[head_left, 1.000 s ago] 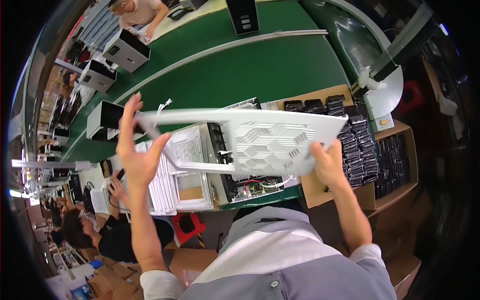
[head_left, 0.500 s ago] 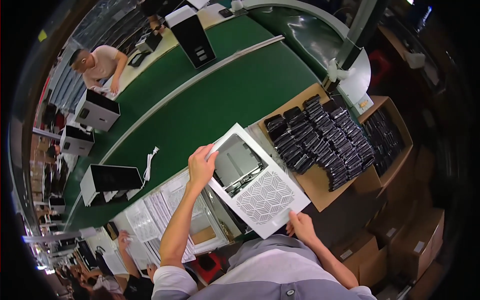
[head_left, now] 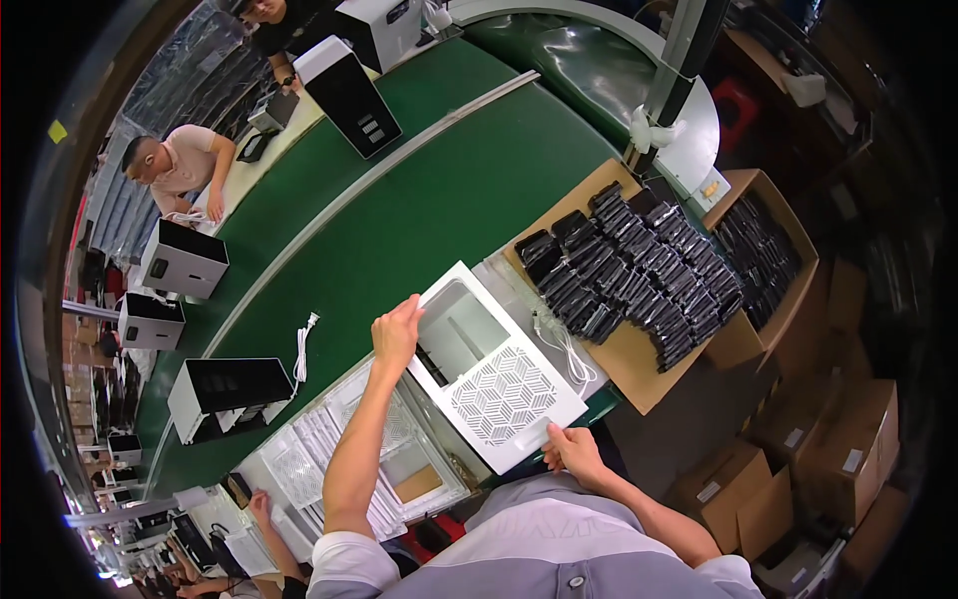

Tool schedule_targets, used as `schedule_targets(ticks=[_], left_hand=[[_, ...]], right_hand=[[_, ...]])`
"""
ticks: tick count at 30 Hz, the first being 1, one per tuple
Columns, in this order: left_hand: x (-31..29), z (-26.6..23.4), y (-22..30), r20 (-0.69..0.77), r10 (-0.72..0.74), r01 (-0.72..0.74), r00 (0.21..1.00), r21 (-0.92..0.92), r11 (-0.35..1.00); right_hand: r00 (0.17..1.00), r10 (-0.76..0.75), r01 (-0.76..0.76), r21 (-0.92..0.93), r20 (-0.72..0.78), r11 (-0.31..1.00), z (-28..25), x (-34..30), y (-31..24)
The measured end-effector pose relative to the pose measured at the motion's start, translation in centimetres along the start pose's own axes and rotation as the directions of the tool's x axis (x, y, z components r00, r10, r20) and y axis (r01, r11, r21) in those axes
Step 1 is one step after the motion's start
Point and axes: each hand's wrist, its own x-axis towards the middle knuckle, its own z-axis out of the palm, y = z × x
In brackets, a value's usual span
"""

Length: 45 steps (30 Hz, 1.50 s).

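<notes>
A white panel (head_left: 529, 436) with a large rounded opening and a geometric vent pattern lies slantwise in front of me. Through its opening a pale grey surface shows, with a dark strip at the edge. My left hand (head_left: 395, 334) is closed over the panel's left edge beside the opening. At the near right corner my right hand (head_left: 576, 454) pinches the rim, thumb on top, with its other fingers partly hidden below. A coiled white cable (head_left: 571, 357) sits just right of the panel.
Stacked white panels (head_left: 309, 444) lie to the left. Black plastic-wrapped packs (head_left: 639, 270) cover a cardboard sheet at right, beside an open carton (head_left: 788, 270). Across the green conveyor (head_left: 399, 220) stand several white-and-black cases (head_left: 349, 98). A white power cord (head_left: 302, 349) and co-workers are beyond.
The panel has moved toward me and slightly left, both hands still on it, and looks flatter. The white cable at its right has come into sight. The whole view has shifted a little.
</notes>
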Motion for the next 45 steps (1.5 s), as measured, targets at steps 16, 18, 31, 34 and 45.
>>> schedule_targets(ticks=[16, 18, 31, 34, 45], left_hand=[[3.5, 2.2, 0.7, 0.337, -0.153, 0.072, 0.929, 0.240, 0.968], [3.8, 3.1, 1.4, 0.319, -0.210, 0.125, 0.924, 0.266, 0.956], [4.2, 2.6, 1.9, 0.344, -0.185, 0.089, 0.920, 0.277, 0.957], [4.2, 2.6, 1.9, 0.344, -0.189, 0.091, 0.920, 0.282, 0.955], [1.5, 0.7, 6.7, 0.216, 0.114, -0.154, 0.970, 0.176, 0.972]], right_hand=[[0.858, -0.512, 0.449, -0.538, 0.038, 0.713, 1.9, -2.0, -1.7], [0.624, -0.751, 0.605, -0.742, 0.216, 0.289, 3.9, -3.1, -4.1], [0.357, -0.778, 0.758, -0.647, 0.517, -0.083, 7.8, 2.6, -4.4], [0.317, -0.865, 0.656, -0.748, 0.390, -0.097, 5.2, 1.5, -7.8], [0.283, -0.927, 0.800, -0.594, 0.245, 0.087, -0.9, 3.2, -5.7]])
